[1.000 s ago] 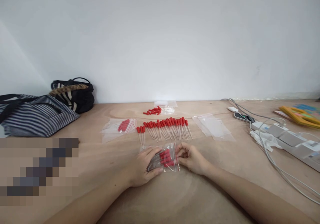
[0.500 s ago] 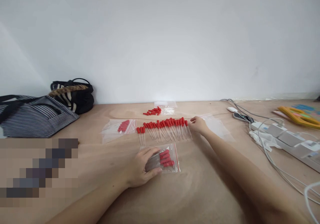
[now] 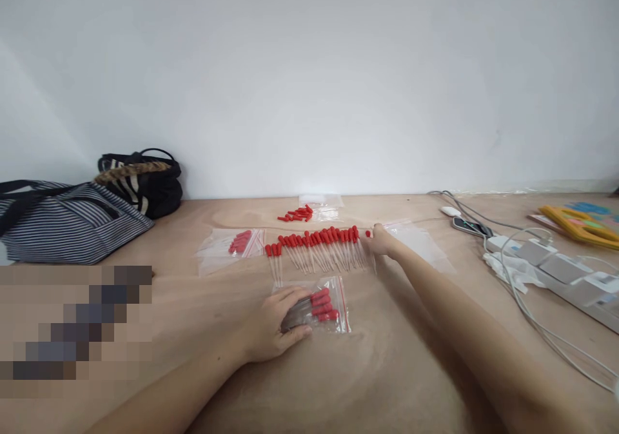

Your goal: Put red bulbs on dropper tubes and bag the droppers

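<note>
My left hand [image 3: 281, 324] has its fingers and thumb around the left end of a clear zip bag [image 3: 341, 302] that holds several red-topped droppers [image 3: 322, 305]. Above it lies a row of clear droppers with red bulbs [image 3: 322, 237], with three more [image 3: 273, 249] at its left end. At the row's right end my right hand [image 3: 380, 242] pinches a dropper whose red bulb [image 3: 368, 234] shows by the fingertips; its tube is partly hidden.
Another filled bag [image 3: 220, 244] is at left, loose red bulbs [image 3: 298, 213] behind. Flat empty bags [image 3: 425, 247] lie right of my right hand. A power strip [image 3: 575, 279] with cables stands at right, striped bag [image 3: 82, 224] at left.
The dropper at the row's right end is now apart from the others, in my right hand's fingers. My left hand has stayed on the bag.
</note>
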`<action>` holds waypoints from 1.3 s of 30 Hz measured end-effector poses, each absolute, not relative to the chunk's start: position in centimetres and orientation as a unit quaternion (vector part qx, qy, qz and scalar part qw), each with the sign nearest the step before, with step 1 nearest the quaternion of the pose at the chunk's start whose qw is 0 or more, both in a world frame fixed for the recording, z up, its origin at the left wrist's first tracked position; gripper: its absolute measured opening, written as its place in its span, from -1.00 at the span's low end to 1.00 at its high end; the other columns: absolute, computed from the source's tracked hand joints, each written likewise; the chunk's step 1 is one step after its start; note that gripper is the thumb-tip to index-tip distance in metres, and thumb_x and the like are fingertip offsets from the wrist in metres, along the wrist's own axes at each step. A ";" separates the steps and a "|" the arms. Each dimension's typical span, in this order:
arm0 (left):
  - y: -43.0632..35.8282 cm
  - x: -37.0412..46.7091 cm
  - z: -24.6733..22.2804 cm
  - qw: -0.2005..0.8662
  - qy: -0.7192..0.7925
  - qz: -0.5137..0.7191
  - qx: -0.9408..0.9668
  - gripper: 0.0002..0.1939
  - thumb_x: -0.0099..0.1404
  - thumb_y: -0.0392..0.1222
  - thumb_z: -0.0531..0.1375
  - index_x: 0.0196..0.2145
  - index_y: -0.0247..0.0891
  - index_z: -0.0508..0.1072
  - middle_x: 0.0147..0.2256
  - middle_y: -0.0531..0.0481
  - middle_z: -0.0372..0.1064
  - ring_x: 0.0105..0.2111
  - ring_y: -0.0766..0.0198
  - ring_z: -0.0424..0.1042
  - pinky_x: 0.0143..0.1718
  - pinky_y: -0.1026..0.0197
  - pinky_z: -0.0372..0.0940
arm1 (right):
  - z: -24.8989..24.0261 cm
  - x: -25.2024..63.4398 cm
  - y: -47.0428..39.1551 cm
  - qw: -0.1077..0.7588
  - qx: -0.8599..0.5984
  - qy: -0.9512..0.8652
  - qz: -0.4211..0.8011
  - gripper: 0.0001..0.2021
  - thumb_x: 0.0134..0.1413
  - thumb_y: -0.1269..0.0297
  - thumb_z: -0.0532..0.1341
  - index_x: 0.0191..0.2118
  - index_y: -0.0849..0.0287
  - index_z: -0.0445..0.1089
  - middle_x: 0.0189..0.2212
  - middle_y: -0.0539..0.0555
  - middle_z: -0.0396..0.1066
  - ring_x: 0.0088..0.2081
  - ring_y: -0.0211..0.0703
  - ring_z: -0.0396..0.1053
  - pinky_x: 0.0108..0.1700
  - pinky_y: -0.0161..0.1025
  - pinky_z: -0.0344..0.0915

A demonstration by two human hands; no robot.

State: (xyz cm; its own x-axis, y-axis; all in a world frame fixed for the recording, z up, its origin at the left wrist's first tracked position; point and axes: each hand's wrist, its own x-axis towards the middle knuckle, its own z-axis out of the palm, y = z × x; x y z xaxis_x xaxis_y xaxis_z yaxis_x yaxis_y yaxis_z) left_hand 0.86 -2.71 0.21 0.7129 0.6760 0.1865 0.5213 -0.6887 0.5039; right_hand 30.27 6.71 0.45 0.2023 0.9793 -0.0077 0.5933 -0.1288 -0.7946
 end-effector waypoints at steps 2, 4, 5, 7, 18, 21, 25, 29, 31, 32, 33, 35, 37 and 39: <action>-2.7 0.8 0.1 0.211 0.333 0.181 0.901 -0.53 0.14 -0.12 0.13 0.02 -0.14 0.20 -0.01 -0.08 0.26 -0.02 0.07 0.25 -0.02 0.00 0.18 | 1.0 31.0 5.0 0.345 -0.678 -0.561 0.327 -0.55 -0.15 0.34 0.15 -0.05 0.25 0.11 -0.67 -0.05 0.24 -0.59 -0.25 0.24 -0.55 -0.33 0.11; -2.5 0.7 -0.2 0.207 0.331 0.183 0.902 -0.53 0.14 -0.11 0.13 0.02 -0.13 0.19 0.00 -0.07 0.25 0.00 0.06 0.23 -0.02 -0.01 0.18 | 1.4 31.5 3.2 0.353 -0.647 -0.561 0.376 -0.52 -0.14 0.36 0.08 0.00 0.20 0.04 -0.68 -0.12 0.18 -0.63 -0.29 0.19 -0.56 -0.34 0.11; -2.5 0.7 -0.4 0.204 0.329 0.184 0.903 -0.53 0.14 -0.10 0.12 0.03 -0.12 0.18 0.00 -0.07 0.25 0.00 0.06 0.22 -0.02 -0.01 0.18 | 1.4 31.5 2.3 0.369 -0.619 -0.559 0.409 -0.52 -0.15 0.36 0.06 -0.01 0.15 0.03 -0.66 -0.13 0.17 -0.64 -0.32 0.18 -0.57 -0.35 0.11; -2.3 0.6 -0.8 0.203 0.327 0.185 0.904 -0.52 0.15 -0.09 0.12 0.04 -0.12 0.17 0.00 -0.07 0.25 0.01 0.06 0.21 -0.01 -0.02 0.17 | 1.1 31.0 0.8 0.444 -0.527 -0.526 0.498 -0.55 -0.20 0.34 0.09 -0.08 0.09 0.06 -0.58 -0.13 0.18 -0.63 -0.35 0.18 -0.57 -0.35 0.11; -2.3 0.7 -0.7 0.210 0.324 0.176 0.905 -0.54 0.17 -0.09 0.11 0.03 -0.14 0.17 0.02 -0.09 0.23 0.01 0.09 0.22 0.00 -0.01 0.16 | -2.4 27.5 -2.4 0.548 -0.468 -0.475 0.504 -0.63 -0.20 0.25 0.17 -0.21 0.08 0.04 -0.45 -0.11 0.14 -0.55 -0.37 0.22 -0.53 -0.34 0.19; -2.2 0.6 -0.8 0.209 0.327 0.181 0.904 -0.53 0.16 -0.08 0.11 0.04 -0.12 0.17 0.01 -0.07 0.24 0.01 0.07 0.21 0.00 -0.02 0.15 | -2.5 27.9 -2.2 0.561 -0.475 -0.464 0.493 -0.62 -0.20 0.23 0.17 -0.20 0.08 0.03 -0.45 -0.11 0.13 -0.54 -0.37 0.23 -0.53 -0.34 0.19; -2.3 0.7 -0.6 0.210 0.332 0.183 0.901 -0.53 0.15 -0.08 0.12 0.03 -0.11 0.20 0.00 -0.06 0.26 0.01 0.06 0.22 0.00 -0.02 0.16 | -2.4 27.6 -2.2 0.573 -0.482 -0.445 0.491 -0.61 -0.20 0.20 0.19 -0.21 0.08 0.03 -0.46 -0.11 0.14 -0.53 -0.36 0.24 -0.52 -0.34 0.19; -2.5 0.9 -0.2 0.203 0.337 0.173 0.903 -0.53 0.15 -0.08 0.12 0.02 -0.13 0.20 0.00 -0.07 0.26 0.00 0.06 0.22 -0.01 -0.02 0.17 | -2.1 26.8 -3.0 0.532 -0.468 -0.475 0.522 -0.67 -0.21 0.20 0.21 -0.31 0.10 0.07 -0.53 -0.13 0.16 -0.56 -0.36 0.22 -0.50 -0.33 0.18; -2.6 0.9 0.0 0.200 0.339 0.167 0.904 -0.53 0.15 -0.10 0.12 0.03 -0.14 0.19 0.01 -0.08 0.25 0.01 0.07 0.22 -0.01 -0.02 0.17 | -1.9 26.9 -3.4 0.489 -0.456 -0.510 0.542 -0.71 -0.21 0.21 0.23 -0.37 0.12 0.09 -0.58 -0.14 0.18 -0.58 -0.38 0.20 -0.50 -0.34 0.16; -2.6 1.0 0.0 0.200 0.339 0.165 0.904 -0.53 0.15 -0.10 0.12 0.03 -0.14 0.19 0.01 -0.08 0.24 0.01 0.07 0.22 -0.01 -0.02 0.17 | -1.8 27.1 -3.5 0.465 -0.453 -0.526 0.549 -0.72 -0.22 0.21 0.24 -0.40 0.13 0.11 -0.60 -0.14 0.18 -0.59 -0.38 0.18 -0.50 -0.34 0.15; -2.6 1.0 0.1 0.202 0.339 0.165 0.904 -0.53 0.15 -0.11 0.12 0.03 -0.14 0.18 0.02 -0.08 0.24 0.01 0.08 0.22 0.00 -0.02 0.17 | -1.7 27.4 -3.5 0.444 -0.454 -0.539 0.553 -0.71 -0.23 0.20 0.26 -0.42 0.14 0.12 -0.61 -0.14 0.19 -0.59 -0.38 0.17 -0.51 -0.35 0.13; -2.6 1.0 0.1 0.208 0.336 0.169 0.903 -0.53 0.16 -0.10 0.11 0.03 -0.13 0.18 0.02 -0.08 0.23 0.01 0.08 0.21 0.00 -0.01 0.16 | -1.7 28.3 -3.4 0.417 -0.462 -0.554 0.553 -0.69 -0.27 0.18 0.30 -0.45 0.15 0.14 -0.63 -0.14 0.20 -0.60 -0.39 0.15 -0.53 -0.35 0.09; -2.6 0.9 0.0 0.215 0.335 0.173 0.901 -0.53 0.16 -0.10 0.12 0.04 -0.13 0.19 0.02 -0.08 0.23 0.01 0.08 0.22 0.01 -0.01 0.15 | -1.7 29.2 -3.0 0.413 -0.468 -0.558 0.546 -0.67 -0.31 0.16 0.32 -0.47 0.16 0.16 -0.64 -0.14 0.20 -0.60 -0.38 0.14 -0.53 -0.36 0.07; -2.6 0.9 0.0 0.218 0.338 0.173 0.899 -0.53 0.16 -0.10 0.12 0.04 -0.15 0.19 0.02 -0.09 0.24 0.01 0.07 0.22 0.01 -0.01 0.15 | -1.7 29.7 -2.8 0.415 -0.474 -0.558 0.540 -0.66 -0.33 0.15 0.34 -0.49 0.17 0.18 -0.64 -0.13 0.20 -0.58 -0.38 0.14 -0.52 -0.36 0.05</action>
State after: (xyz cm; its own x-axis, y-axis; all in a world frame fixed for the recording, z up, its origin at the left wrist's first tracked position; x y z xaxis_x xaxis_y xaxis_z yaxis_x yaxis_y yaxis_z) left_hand 0.92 -2.57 -0.01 0.7117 0.6833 0.1628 0.5325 -0.6760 0.5095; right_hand 29.74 -2.76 -1.70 -0.2051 0.9775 -0.0492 0.0803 -0.0333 -0.9962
